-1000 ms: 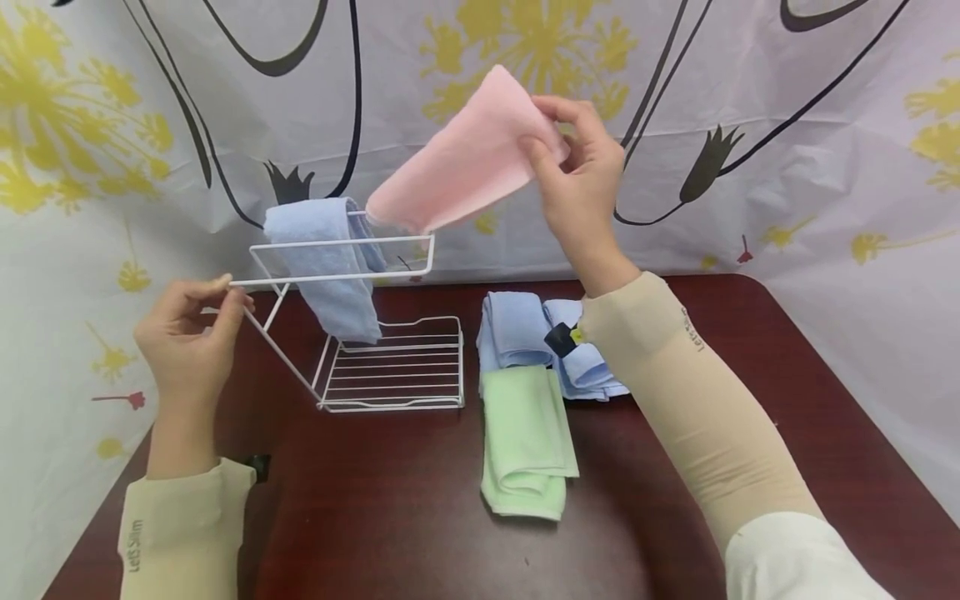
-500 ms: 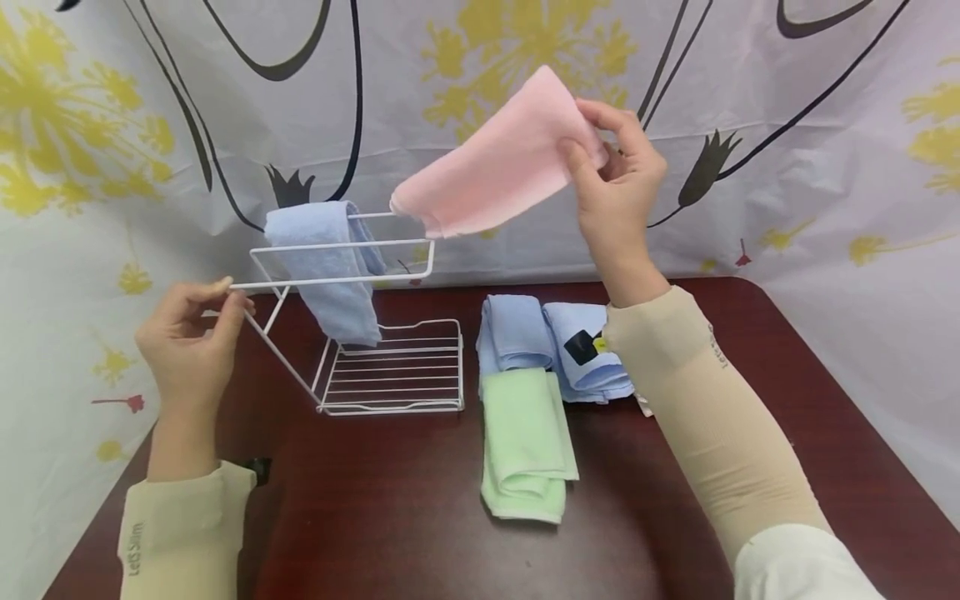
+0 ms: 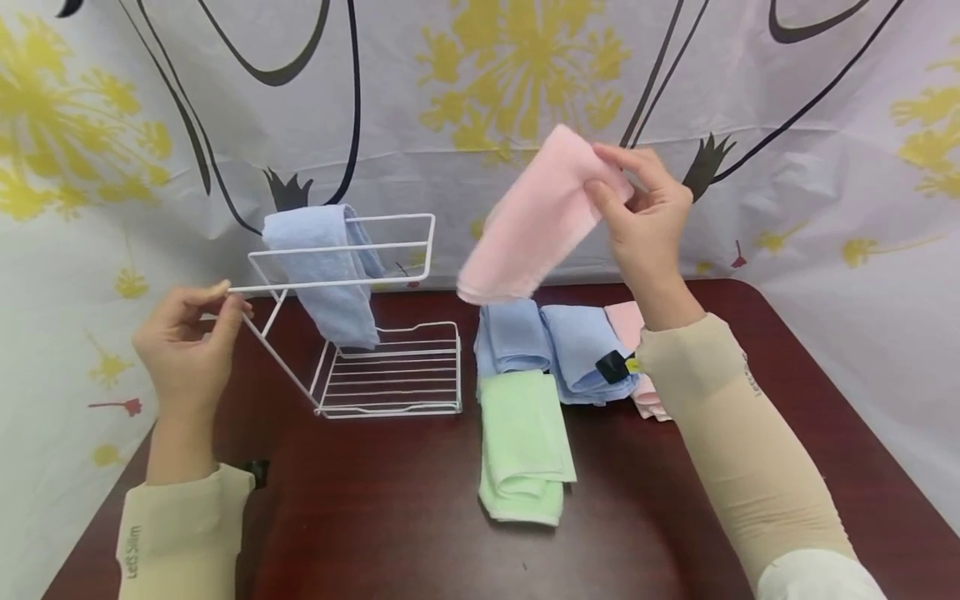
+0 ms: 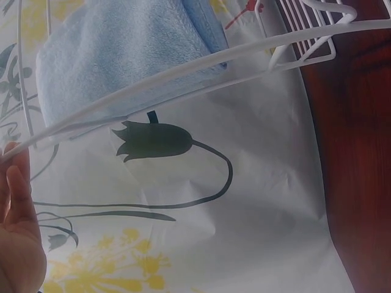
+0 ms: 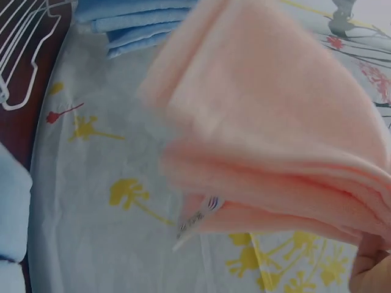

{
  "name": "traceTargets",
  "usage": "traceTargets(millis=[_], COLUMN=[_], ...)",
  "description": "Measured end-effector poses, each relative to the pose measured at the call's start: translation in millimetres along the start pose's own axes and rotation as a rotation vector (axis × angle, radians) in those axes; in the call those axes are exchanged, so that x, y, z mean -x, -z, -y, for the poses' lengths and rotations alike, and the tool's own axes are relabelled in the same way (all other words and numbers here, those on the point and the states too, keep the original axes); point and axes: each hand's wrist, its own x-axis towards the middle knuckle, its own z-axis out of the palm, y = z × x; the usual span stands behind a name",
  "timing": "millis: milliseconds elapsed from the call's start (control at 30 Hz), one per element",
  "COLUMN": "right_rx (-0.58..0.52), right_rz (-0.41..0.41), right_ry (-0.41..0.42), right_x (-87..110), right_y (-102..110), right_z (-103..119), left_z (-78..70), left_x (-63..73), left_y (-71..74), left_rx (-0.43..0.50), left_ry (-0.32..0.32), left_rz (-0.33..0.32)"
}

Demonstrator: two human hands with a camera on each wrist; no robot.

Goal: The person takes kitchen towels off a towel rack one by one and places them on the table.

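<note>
A folded pink towel hangs in the air from my right hand, pinched at its upper right corner between thumb and fingers. In the right wrist view the pink towel shows its layers and a small white label. My left hand pinches the near left corner of a white wire rack. Over the rack's upper rails drapes a light blue towel; the left wrist view shows this blue towel up close behind a rail. The pink towel is apart from the rack, to its right.
Right of the rack's wire base lie a folded blue towel, another blue towel and a green towel. Another pink towel is partly behind my right forearm. A flower-print curtain stands behind the dark red table.
My right hand has drawn the pink towel off to the right, away from the rack's upper rails, and then lowered it. My left hand stays at the rack's corner.
</note>
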Motion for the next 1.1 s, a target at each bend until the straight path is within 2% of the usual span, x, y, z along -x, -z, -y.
traceTargets(millis=[233, 467, 600, 833, 967, 1100], right_rx=[0.05, 0.076, 0.095, 0.161, 0.18, 0.217], right_rz=[0.17, 0.325, 0.388, 0.498, 0.579, 0.666], right_ry=[-0.001, -0.089, -0.108, -0.227, -0.318, -0.367], right_x=[18.9, 36.5, 47.4, 61.5, 66.6, 73.3], right_y=[23.5, 50.5, 69.5, 99.0, 108.0, 113.9], right_z=[2.1, 18.3, 25.3, 36.6, 41.8, 48.9], left_z=[-0.2, -2.6, -3.5, -5.5, -6.7, -6.3], left_x=[3.5, 2.7, 1.5, 1.0, 1.5, 2.9], left_y=[2.9, 2.9, 1.5, -2.1, -0.3, 0.8], left_rx=[0.026, 0.044, 0.044, 0.077, 0.068, 0.062], left_ry=[0.008, -0.004, -0.011, 0.0, -0.003, -0.006], left_rz=[-0.028, -0.048, -0.052, -0.061, -0.064, -0.054])
